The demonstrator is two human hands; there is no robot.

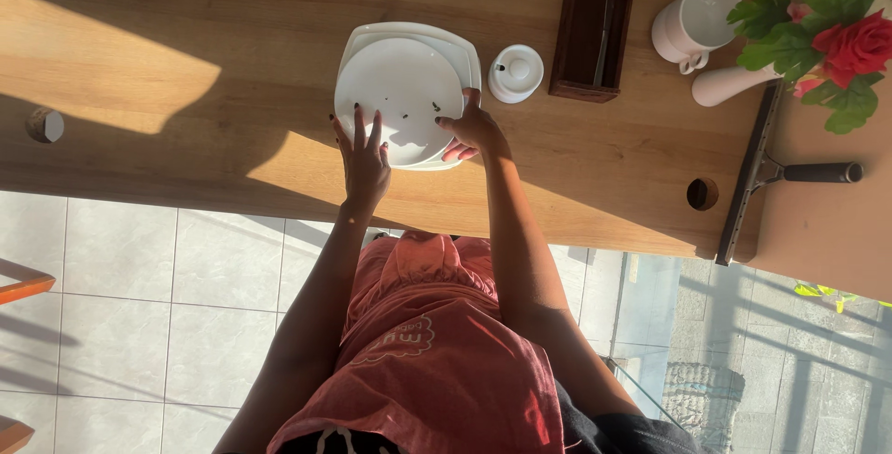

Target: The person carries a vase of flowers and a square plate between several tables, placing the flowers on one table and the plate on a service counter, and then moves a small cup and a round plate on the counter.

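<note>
1. nearest to me i see a pink apron [437, 370], and two bare arms going out to the wooden table [186, 73].
2. the left hand [364, 158] lies flat, fingers spread apart, with the tips on the near left edge of the round white plate [404, 92]. it is not clamped on anything.
3. the right hand [471, 129] is on the plate's right edge, thumb on top and fingers curled under the rim. it looks like it pinches the rim.
4. the round plate sits on top of a square white plate [465, 50], in the middle of the table. there are a few small dark crumbs on it.
5. i think the plates are hard, smooth and a bit heavy together. they could slip and would break if dropped. the best place to hold is the rim, one hand on each side.
6. farther off are a small white lid [516, 73], a dark wooden box [595, 22], a white jug [695, 22], a vase with flowers [822, 31] and a squeegee [757, 171].
</note>
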